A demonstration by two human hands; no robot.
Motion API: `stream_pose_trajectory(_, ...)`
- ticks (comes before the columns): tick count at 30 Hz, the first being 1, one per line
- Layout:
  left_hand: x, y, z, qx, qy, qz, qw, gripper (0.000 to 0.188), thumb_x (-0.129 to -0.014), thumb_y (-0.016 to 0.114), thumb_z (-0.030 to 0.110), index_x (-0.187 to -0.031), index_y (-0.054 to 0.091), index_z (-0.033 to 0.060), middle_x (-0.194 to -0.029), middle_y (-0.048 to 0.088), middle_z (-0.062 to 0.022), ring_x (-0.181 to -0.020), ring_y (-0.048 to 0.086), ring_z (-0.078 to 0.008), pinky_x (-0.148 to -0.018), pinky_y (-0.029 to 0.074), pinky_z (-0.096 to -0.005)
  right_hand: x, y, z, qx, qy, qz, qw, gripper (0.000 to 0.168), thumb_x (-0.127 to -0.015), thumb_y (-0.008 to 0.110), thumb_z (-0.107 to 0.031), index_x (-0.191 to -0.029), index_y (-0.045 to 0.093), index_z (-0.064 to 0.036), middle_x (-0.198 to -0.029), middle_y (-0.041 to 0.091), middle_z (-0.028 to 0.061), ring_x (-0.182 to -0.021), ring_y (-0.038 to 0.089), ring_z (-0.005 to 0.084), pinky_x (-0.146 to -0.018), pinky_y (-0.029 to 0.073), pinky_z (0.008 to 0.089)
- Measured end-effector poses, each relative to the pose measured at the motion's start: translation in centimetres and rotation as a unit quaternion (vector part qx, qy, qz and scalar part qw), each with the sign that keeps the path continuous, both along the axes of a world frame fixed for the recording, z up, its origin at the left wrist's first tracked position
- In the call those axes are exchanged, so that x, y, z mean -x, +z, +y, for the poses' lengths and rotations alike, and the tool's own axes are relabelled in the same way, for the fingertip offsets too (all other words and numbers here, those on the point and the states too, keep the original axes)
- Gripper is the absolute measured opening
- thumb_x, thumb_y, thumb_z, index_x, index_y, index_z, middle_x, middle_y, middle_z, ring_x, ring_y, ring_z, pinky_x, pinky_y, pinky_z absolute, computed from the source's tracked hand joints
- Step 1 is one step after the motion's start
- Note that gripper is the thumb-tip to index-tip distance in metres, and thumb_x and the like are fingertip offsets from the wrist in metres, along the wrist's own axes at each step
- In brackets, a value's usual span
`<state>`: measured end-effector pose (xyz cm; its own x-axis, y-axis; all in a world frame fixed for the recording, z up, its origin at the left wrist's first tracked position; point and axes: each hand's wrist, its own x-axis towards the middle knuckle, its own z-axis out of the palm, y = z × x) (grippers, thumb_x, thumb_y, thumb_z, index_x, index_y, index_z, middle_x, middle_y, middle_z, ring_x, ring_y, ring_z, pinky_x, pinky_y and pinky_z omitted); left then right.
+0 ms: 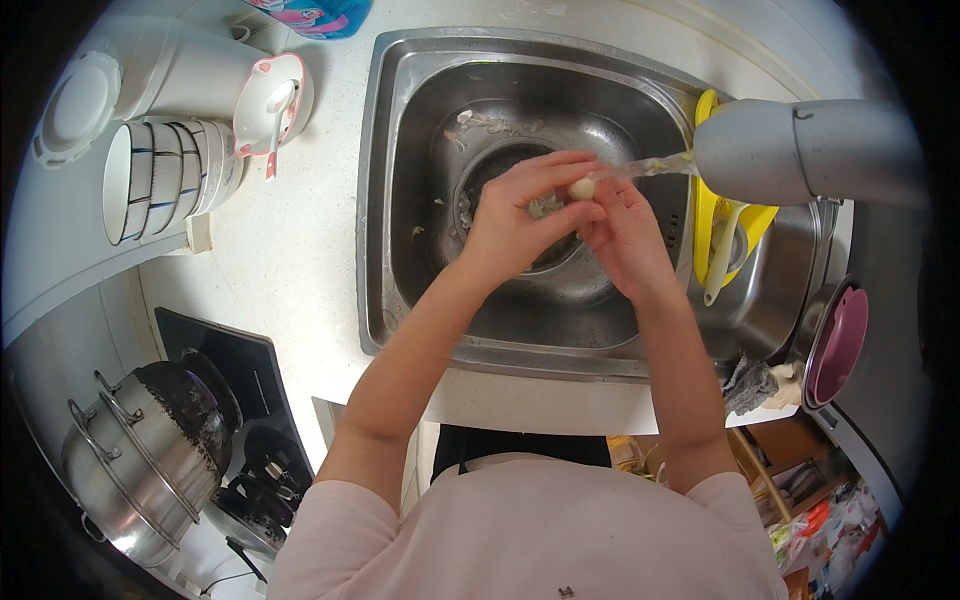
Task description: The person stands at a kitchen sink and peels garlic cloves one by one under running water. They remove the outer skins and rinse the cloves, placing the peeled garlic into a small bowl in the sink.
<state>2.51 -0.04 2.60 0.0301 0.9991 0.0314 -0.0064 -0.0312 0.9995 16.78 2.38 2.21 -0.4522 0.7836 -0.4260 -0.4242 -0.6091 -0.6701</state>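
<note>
Over the sink's main steel basin, my left hand and my right hand meet at the fingertips. Between them they pinch a small, smooth, pale piece that looks like a peeled garlic clove. A stream of water runs from the grey tap spout on the right onto the fingers. Below my hands, whitish papery scraps cling to the basin floor. More wet scraps lie about the round drain, which my hands partly hide.
A yellow drainer with a pale-handled utensil sits over the small side basin. At its corner are a grey cloth and a pink bowl. Stacked bowls and a bowl with a spoon are left; steel pots lower left.
</note>
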Motion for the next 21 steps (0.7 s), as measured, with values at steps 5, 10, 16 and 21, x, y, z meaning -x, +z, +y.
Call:
stream_pose_trajectory(5, 0.2, -0.2, 0.4, 0.068, -0.009, -0.072, 0.995, 0.023, -0.081, 0.061, 0.010, -0.103, 0.064, 0.0051, -0.112, 0.059, -0.0110, -0.099, 0.055, -0.0155, -0.084, 0.044, -0.0273, -0.3, -0.3, 0.2, -0.044, 0.009, -0.030, 0.999, 0.027, -0.090, 0.051, -0.027, -0.101, 0.056, -0.003, -0.090, 0.059, 0.0023, -0.079, 0.056, 0.0084, -0.073, 0.047, 0.0226)
stream_pose_trajectory(10, 0.8, -0.9, 0.5, 0.063, -0.033, -0.096, 0.993, 0.020, -0.085, 0.056, 0.010, -0.102, 0.064, 0.0016, -0.113, 0.059, -0.0098, -0.096, 0.056, -0.0128, -0.082, 0.045, -0.0250, -0.8, -0.6, 0.4, -0.047, 0.037, -0.037, 0.998, 0.028, -0.090, 0.052, -0.026, -0.101, 0.057, -0.002, -0.091, 0.060, 0.0035, -0.079, 0.057, 0.0096, -0.075, 0.049, 0.0238)
stream_pose_trajectory(16, 0.7, -0.2, 1.1, 0.120, 0.003, -0.149, 0.982, 0.016, -0.086, 0.057, 0.010, -0.092, 0.064, -0.0032, -0.105, 0.060, -0.0112, -0.099, 0.054, -0.0135, -0.085, 0.042, -0.0268, -0.8, -0.6, 0.1, -0.007, 0.018, -0.073, 0.997, 0.030, -0.088, 0.055, -0.027, -0.104, 0.056, -0.001, -0.092, 0.060, 0.0046, -0.079, 0.057, 0.0104, -0.073, 0.050, 0.0244)
stream_pose_trajectory(21, 0.4, -0.1, 0.9, 0.115, -0.005, -0.105, 0.988, 0.016, -0.084, 0.058, 0.011, -0.091, 0.065, -0.0014, -0.104, 0.060, -0.0092, -0.087, 0.057, -0.0115, -0.077, 0.046, -0.0245, -1.1, -0.7, 0.5, -0.018, 0.019, -0.079, 0.997, 0.031, -0.088, 0.055, -0.026, -0.105, 0.055, 0.000, -0.092, 0.060, 0.0049, -0.078, 0.057, 0.0106, -0.072, 0.050, 0.0243)
